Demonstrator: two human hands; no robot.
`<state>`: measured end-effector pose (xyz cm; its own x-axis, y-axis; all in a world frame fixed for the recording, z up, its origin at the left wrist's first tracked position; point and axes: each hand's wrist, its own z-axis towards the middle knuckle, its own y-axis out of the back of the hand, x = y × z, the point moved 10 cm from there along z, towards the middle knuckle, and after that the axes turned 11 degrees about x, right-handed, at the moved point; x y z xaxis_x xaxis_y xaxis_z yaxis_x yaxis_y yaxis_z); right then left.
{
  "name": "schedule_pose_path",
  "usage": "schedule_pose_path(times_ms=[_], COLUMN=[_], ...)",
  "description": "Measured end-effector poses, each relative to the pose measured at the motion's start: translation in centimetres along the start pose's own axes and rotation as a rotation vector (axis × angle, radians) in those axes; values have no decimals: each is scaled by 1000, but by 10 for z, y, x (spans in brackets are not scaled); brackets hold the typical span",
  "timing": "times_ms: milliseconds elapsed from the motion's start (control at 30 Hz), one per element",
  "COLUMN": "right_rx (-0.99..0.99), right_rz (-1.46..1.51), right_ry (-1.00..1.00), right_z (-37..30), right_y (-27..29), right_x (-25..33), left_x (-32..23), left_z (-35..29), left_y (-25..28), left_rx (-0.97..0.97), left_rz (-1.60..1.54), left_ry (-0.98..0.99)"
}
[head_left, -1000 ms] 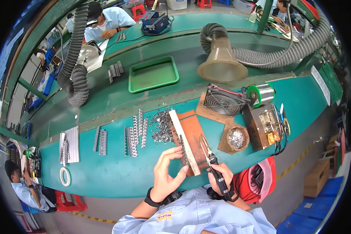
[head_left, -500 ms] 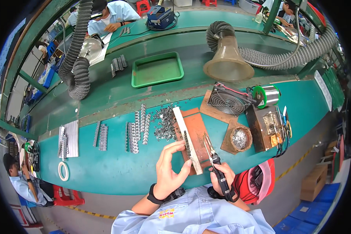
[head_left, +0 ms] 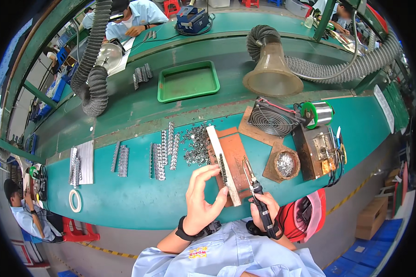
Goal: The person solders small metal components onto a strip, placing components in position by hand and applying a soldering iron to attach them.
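Observation:
My left hand (head_left: 202, 198) is partly closed. Its forefinger and thumb hold a dark strip of small parts (head_left: 223, 170) lengthwise along a pale narrow bar (head_left: 216, 141). The bar lies slanted over a reddish-brown board (head_left: 237, 152) on the green bench. In my right hand (head_left: 269, 208), the fingers wrap round the black handle of a soldering iron (head_left: 260, 201). Its thin metal tip, with a slim prong beside it, points up and away over the board's right edge, apart from the strip. Loose small metal parts (head_left: 196, 145) are heaped left of the board.
Rows of metal strips (head_left: 159, 159) and a white tape ring (head_left: 75, 201) lie to the left. On the right are a solder pot (head_left: 286, 166), a fan (head_left: 272, 121), a solder wire spool (head_left: 318, 113) and a metal box (head_left: 305, 152). Beyond stand a green tray (head_left: 188, 96) and a fume hood (head_left: 272, 76).
The whole view has shifted very slightly. Both hands keep nearly the same pose, with the strip and soldering iron still held.

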<state>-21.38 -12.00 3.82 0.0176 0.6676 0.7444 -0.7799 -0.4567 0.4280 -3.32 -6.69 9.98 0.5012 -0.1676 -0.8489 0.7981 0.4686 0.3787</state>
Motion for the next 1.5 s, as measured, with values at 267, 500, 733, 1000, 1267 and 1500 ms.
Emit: schedule_pose_path(times_ms=[267, 500, 733, 1000, 1267, 1500], right_rx=[-53, 0, 14, -3, -40, -65], right_rz=[35, 66, 92, 79, 82, 101], right_ry=[-16, -109, -156, -134, -117, -124], right_z=[-4, -12, -14, -15, -14, -15], right_y=[0, -5, -7, -5, -3, -3], right_x=[-4, -10, -15, -13, -13, -13], left_x=[-6, -6, 15, 108, 94, 156], left_z=[-8, -33, -54, -81, -40, -17], left_y=[6, 30, 149, 208, 175, 149], left_rx=[66, 61, -267, -224, -113, 161], left_rz=[61, 180, 669, 918, 658, 693], left_ry=[53, 82, 137, 406, 399, 498])
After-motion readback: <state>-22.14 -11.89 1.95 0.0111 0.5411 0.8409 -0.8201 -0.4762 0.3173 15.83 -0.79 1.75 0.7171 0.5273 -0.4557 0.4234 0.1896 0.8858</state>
